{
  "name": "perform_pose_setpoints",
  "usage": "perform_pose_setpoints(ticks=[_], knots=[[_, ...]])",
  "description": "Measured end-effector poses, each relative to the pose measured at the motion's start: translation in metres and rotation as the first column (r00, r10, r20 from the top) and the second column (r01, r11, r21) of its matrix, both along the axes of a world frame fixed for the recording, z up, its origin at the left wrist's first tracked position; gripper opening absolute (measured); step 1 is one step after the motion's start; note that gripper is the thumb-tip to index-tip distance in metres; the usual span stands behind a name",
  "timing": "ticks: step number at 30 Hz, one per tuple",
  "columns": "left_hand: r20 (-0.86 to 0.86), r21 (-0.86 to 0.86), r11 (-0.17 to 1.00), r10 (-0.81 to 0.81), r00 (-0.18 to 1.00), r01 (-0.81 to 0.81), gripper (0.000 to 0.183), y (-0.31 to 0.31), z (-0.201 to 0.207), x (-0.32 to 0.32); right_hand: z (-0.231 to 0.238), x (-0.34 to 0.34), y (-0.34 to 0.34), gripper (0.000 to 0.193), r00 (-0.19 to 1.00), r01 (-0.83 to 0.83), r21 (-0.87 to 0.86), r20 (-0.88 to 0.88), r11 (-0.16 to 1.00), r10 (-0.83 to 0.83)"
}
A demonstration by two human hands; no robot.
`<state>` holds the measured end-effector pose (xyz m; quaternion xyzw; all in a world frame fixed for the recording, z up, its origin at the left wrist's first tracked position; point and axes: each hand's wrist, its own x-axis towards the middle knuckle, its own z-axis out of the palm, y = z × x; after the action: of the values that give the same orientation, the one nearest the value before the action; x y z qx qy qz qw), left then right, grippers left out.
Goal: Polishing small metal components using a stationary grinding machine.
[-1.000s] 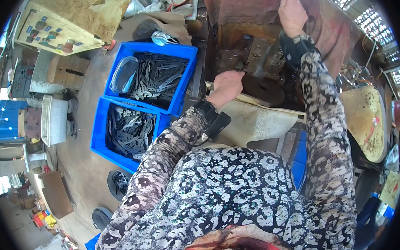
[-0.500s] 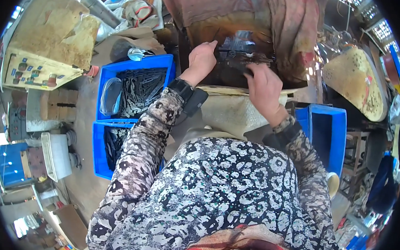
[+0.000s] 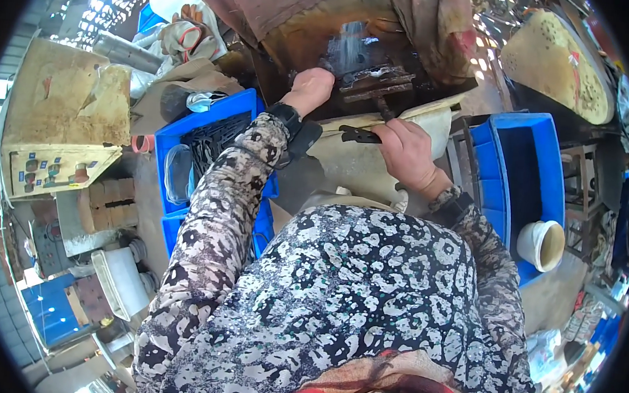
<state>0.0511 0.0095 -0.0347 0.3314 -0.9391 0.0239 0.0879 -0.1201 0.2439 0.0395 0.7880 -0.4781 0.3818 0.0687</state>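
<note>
My right hand [image 3: 407, 153] is closed on a small flat dark metal piece [image 3: 360, 134], which sticks out to the left from between thumb and fingers. It is just in front of a wet, rust-brown machine recess. Inside the recess sits a dark metal fixture [image 3: 376, 85] with a short rod [image 3: 385, 108] pointing toward my right hand. My left hand [image 3: 311, 88] is curled at the left side of the recess, beside the fixture. Its fingertips are hidden, so what it grips does not show. Water or wet glare [image 3: 350, 47] shows behind the fixture.
To the left, a blue bin [image 3: 161, 144] holds many dark flat strips [image 3: 217, 144] and a clear plastic tub [image 3: 178, 174]. A yellowed control box [image 3: 68, 109] with knobs stands farther left. On the right are another blue bin [image 3: 499, 179] and a white bucket [image 3: 540, 245]. Stained cloth [image 3: 440, 31] hangs round the recess.
My right hand has drawn back from the fixture toward me, and the flat metal piece now shows in it. The left hand stays by the recess's left side. The whole view has tilted.
</note>
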Motion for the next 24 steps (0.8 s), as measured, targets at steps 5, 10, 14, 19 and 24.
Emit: perform_pose_setpoints(ticks=[5,10,14,19,24], knots=[[0.061,0.061,0.997,0.053,0.997,-0.057,0.017,0.001,-0.009,-0.011,0.001,0.002,-0.007,0.017,0.987,0.068,0.158,0.133,0.985,-0.09],[0.026,0.578,0.751,0.373,0.927,-0.319,0.022,0.008,0.026,-0.005,0.007,-0.032,-0.03,0.016,0.269,-0.355,0.618,0.786,0.701,-0.557],[-0.199,0.715,0.66,0.508,0.838,-0.231,0.026,0.027,0.047,0.009,-0.007,-0.049,-0.041,0.012,-0.093,-0.542,0.366,0.869,0.757,-0.487],[-0.357,0.698,0.698,0.53,0.769,-0.157,0.027,0.059,0.071,0.009,-0.005,-0.042,-0.059,0.015,-0.101,-0.578,0.328,0.88,0.747,-0.464],[-0.441,0.548,0.827,0.409,0.799,-0.121,0.028,0.093,0.096,-0.013,-0.002,-0.023,-0.084,0.017,-0.228,-0.558,0.257,0.867,0.789,-0.443]])
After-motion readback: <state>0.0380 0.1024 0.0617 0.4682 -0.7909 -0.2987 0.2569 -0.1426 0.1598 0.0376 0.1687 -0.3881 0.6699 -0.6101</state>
